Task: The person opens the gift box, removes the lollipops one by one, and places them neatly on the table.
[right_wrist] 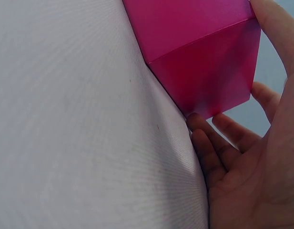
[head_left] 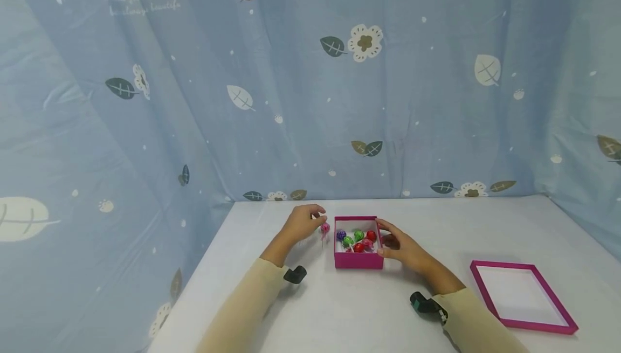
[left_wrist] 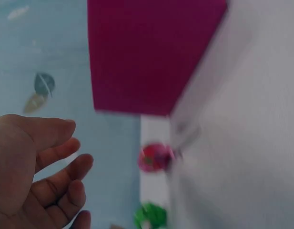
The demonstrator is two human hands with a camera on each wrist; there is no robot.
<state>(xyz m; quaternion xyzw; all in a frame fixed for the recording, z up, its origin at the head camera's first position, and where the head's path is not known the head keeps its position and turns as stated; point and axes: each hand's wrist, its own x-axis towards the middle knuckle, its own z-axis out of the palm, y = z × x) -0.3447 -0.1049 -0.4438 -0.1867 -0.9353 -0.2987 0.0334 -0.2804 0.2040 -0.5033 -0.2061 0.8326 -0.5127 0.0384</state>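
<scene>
A magenta box (head_left: pixel 359 261) with a white inside stands without its lid on the table. Wrapped lollipops (head_left: pixel 358 235) in red, green, purple and pink lie in it. My right hand (head_left: pixel 405 248) holds the box by its right side, thumb at the near corner and fingers reaching to the far one. Left of the box, my left hand (head_left: pixel 302 223) hovers with loosely bent fingers and nothing between them. Close by its fingertips is a pink lollipop (head_left: pixel 325 228) on the table, its stick towards me. A green lollipop (left_wrist: pixel 150 215) shows beyond it in the left wrist view.
The magenta-rimmed box lid (head_left: pixel 524 295) lies inside-up at the right of the white table (head_left: pixel 349 310). A blue curtain (head_left: pixel 301 99) with leaf and flower prints hangs behind the table and along its sides.
</scene>
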